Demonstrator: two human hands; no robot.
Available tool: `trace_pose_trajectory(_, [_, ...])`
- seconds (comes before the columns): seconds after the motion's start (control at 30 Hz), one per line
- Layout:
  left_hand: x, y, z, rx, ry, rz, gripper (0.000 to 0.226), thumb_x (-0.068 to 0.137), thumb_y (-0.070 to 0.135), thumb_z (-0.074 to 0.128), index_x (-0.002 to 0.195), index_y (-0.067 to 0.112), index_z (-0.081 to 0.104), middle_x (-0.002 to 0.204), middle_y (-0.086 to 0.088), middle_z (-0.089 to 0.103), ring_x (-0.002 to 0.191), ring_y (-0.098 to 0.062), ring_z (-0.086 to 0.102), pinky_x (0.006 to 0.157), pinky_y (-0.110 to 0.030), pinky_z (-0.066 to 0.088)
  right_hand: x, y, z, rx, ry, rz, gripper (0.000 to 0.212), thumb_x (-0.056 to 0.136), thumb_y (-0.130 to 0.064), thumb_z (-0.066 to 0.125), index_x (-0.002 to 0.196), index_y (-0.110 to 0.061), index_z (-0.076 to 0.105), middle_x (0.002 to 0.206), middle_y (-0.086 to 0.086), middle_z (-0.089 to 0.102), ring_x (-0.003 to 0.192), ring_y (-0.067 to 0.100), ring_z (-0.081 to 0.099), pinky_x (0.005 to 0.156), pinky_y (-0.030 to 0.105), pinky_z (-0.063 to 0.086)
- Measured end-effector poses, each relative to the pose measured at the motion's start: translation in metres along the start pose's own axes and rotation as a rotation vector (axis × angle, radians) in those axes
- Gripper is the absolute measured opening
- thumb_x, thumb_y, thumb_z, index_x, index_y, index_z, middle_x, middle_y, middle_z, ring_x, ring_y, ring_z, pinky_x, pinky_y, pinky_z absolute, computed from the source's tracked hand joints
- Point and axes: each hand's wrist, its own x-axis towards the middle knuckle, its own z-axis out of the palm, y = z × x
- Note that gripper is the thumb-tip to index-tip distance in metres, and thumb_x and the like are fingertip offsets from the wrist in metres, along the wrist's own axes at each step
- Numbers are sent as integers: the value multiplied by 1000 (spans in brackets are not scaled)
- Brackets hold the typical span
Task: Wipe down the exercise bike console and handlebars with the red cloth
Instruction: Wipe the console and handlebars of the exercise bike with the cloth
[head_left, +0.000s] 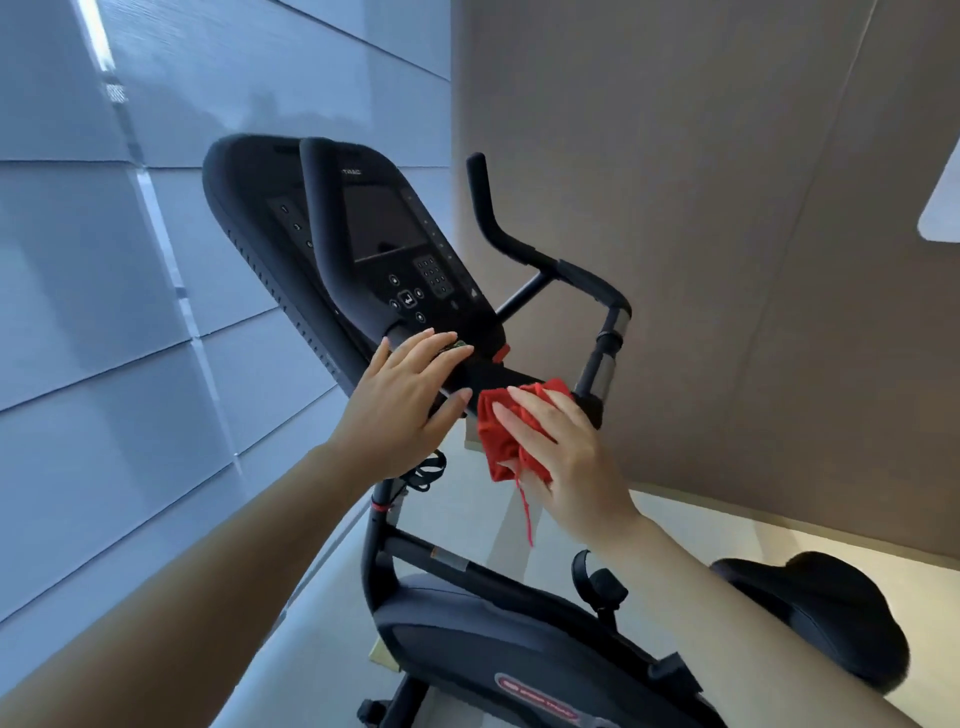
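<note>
**Sam:** What do you see from the head camera?

**Me:** I see the exercise bike (498, 623) from above, and the picture is tipped. The black console (363, 234) is up high in the middle. Its dark screen (382, 221) and small buttons (410, 299) face me.

**Sam:** Where is the cloth?

**Me:** The red cloth (501, 436) is at the bottom edge of the console, on its right side. It is bunched up, and a thin red thread hangs down from it. My right hand (566, 457) lies on top of it — the fingers bend over the cloth and press it against the bike, holding it.

**Sam:** And the other hand?

**Me:** My left hand (405, 400) is flat on the bottom edge of the console, just left of the cloth. Its fingers are spread out and loose. They hold nothing. The thumb tip is very near the cloth, but I cannot tell if it touches.

**Sam:** What about the handlebars?

**Me:** The right handlebar (524, 249) sticks up and bends — it is to the right of the console, apart from both hands. A second bar (324, 218) crosses in front of the console's left side. The black seat (831, 618) is near the bottom right corner of the view, behind my right arm. A grey wall (104, 312) is on the left.
</note>
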Motion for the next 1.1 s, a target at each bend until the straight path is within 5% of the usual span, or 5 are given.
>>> trace_pose_trajectory(0.53, [74, 58, 29, -10, -9, -216, 41, 96, 42, 38, 128, 21, 53, 133, 1, 51, 132, -19, 37, 113, -51, 18, -13, 81, -6, 361, 26, -128, 40, 94, -35, 49, 125, -11, 57, 127, 7, 58, 125, 22, 46, 110, 34, 33])
trace_pose_trajectory(0.77, [116, 61, 26, 24, 31, -219, 46, 94, 47, 33, 122, 20, 57, 128, -1, 55, 125, -21, 43, 109, -49, 28, 8, 132, 0, 526, -29, 98, 41, 94, -37, 44, 114, -7, 64, 115, 5, 64, 116, 16, 53, 101, 39, 42])
trace_pose_trajectory(0.87, [134, 67, 29, 48, 5, -250, 38, 97, 42, 37, 122, 22, 57, 130, 1, 54, 125, -20, 42, 104, -37, 30, 13, 143, -2, 587, -89, 168, 48, 93, -47, 40, 115, -11, 63, 115, 1, 64, 117, 14, 51, 104, 39, 40])
trace_pose_trajectory(1.0, [149, 69, 39, 66, -37, -280, 38, 97, 43, 37, 120, 23, 59, 130, 2, 53, 124, -19, 42, 94, -31, 32, 11, 128, -1, 599, -91, 97, 51, 90, -55, 39, 112, -19, 66, 112, -6, 65, 116, 6, 49, 105, 16, 29])
trace_pose_trajectory(1.1, [147, 66, 55, 46, -37, -315, 35, 96, 42, 39, 116, 23, 61, 125, 2, 56, 120, -19, 46, 94, -31, 36, 14, 132, 3, 608, -19, 76, 38, 89, -46, 50, 101, -16, 70, 101, -3, 68, 106, 10, 54, 99, 11, 30])
